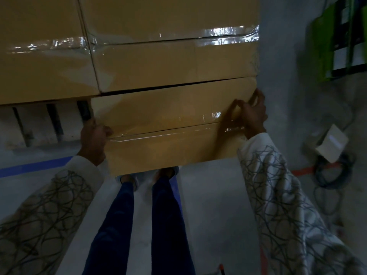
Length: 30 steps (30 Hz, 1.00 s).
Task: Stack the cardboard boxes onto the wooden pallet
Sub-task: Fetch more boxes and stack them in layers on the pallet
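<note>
Cardboard box (170,133) in your hands sits low at the front of the wooden pallet (39,124), whose slats show bare at left, its far edge meeting the two stacked boxes (158,56) behind. Your left hand (94,138) clamps its left side; your right hand (253,114) clasps the far right corner, both grips holding the box. Risk: fingers pinched against the stacked boxes, or the near edge dropping toward your feet (149,175).

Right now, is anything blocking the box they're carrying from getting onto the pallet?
Nothing visible does. The left hand and right hand grip the carried box at its sides, and it sits right against the boxes already stacked. The pallet shows bare slats to the left.
</note>
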{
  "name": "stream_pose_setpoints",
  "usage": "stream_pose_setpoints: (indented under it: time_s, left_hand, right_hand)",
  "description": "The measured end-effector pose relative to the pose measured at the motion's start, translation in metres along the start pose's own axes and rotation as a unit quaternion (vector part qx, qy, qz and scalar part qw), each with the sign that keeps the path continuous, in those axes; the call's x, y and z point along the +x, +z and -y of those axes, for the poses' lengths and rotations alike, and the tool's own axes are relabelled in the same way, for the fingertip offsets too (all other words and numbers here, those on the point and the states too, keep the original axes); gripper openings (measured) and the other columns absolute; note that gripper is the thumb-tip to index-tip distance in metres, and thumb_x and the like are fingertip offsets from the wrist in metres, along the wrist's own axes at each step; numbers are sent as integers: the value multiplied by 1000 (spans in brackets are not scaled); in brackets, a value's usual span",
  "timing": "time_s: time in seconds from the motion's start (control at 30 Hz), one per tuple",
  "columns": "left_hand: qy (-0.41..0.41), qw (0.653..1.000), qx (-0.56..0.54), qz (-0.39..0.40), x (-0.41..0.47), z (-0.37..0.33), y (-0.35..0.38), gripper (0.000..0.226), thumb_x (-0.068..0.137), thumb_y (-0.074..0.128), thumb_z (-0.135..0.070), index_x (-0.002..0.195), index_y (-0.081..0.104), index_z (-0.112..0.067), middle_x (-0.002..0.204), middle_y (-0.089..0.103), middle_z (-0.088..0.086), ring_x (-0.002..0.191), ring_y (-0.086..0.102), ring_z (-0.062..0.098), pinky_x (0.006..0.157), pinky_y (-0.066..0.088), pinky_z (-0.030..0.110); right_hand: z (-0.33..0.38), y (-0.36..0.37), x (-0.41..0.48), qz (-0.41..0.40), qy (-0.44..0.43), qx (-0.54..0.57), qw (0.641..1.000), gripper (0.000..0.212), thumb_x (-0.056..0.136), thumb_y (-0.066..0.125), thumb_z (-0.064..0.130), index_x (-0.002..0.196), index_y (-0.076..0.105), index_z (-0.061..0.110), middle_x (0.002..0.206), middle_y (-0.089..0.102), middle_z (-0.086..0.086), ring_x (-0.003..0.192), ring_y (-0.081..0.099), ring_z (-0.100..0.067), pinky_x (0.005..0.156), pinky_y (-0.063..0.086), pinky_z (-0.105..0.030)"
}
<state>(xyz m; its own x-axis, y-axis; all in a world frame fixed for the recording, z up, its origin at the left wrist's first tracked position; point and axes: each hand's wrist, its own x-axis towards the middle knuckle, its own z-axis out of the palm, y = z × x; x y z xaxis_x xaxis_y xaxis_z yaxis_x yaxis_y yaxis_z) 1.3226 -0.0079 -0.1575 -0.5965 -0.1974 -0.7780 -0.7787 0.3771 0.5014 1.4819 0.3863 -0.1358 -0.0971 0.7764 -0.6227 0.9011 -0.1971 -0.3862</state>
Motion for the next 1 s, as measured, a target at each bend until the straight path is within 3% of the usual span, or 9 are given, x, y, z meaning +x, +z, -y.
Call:
stream_pose_setpoints:
  time_s: [0.07,0.2,0.37,0.47,0.6,0.67,0.77,0.9,1.0]
  left_hand:
    - [1,1000,-1,23,-1,2,7,47,76,56,8,110,66,-24,107,68,3,99,62,27,82,55,38]
    - [3,1000,-3,26,-2,1,20,54,83,50,11,123,65,-22,108,68,-1,103,62,24,78,56,31]
    - [8,999,15,42,-2,0,18,75,76,51,9,141,58,-27,127,68,-2,114,63,22,93,59,37]
    - [10,999,10,41,-3,3,23,69,79,52,11,139,60,-24,123,68,0,110,64,21,94,58,38]
    - [-5,1000,16,11,9,3,25,67,89,47,8,146,53,-25,134,62,2,93,63,15,91,57,41]
    - [-12,1000,10,9,13,2,24,61,92,43,7,145,54,-23,123,67,5,91,65,18,91,57,43]
    - [-13,1000,-5,0,14,0,23,53,94,43,6,137,61,-19,103,69,4,85,64,18,78,58,36]
    - [-7,1000,-13,7,13,-1,24,58,91,45,11,135,63,-21,101,68,1,74,62,12,63,54,26]
    - [0,1000,-3,12,12,-2,26,57,91,46,11,136,62,-21,111,67,4,77,61,9,57,53,19]
  right_hand:
    - [-3,-9,6,-1,1,6,1000,80,83,69,50,153,32,51,156,44,-4,144,33,-37,116,24,-66]
    - [-9,-21,18,18,16,9,1000,83,81,69,54,154,30,52,159,40,-4,146,32,-37,117,24,-66]
    - [-20,-25,37,30,14,21,999,98,54,65,73,145,31,63,155,46,3,143,40,-36,115,30,-67]
    - [-21,-23,40,36,5,19,999,100,56,66,70,149,31,59,156,46,2,144,39,-37,118,28,-65]
    - [-20,-20,38,43,-4,18,999,97,60,66,65,150,32,56,157,44,1,143,38,-39,118,30,-62]
    - [-19,-16,39,41,-7,12,999,93,68,68,60,153,31,53,159,43,-2,145,35,-40,119,28,-60]
    - [-17,-12,42,31,-4,-10,999,90,77,69,55,157,28,49,160,40,-6,148,30,-40,121,23,-61]
    - [-18,-10,45,32,-9,-32,999,89,84,70,51,160,23,47,161,38,-8,149,27,-41,121,21,-63]
    - [-17,-10,48,48,-8,-42,998,92,85,71,52,161,20,46,162,36,-7,150,27,-41,121,19,-64]
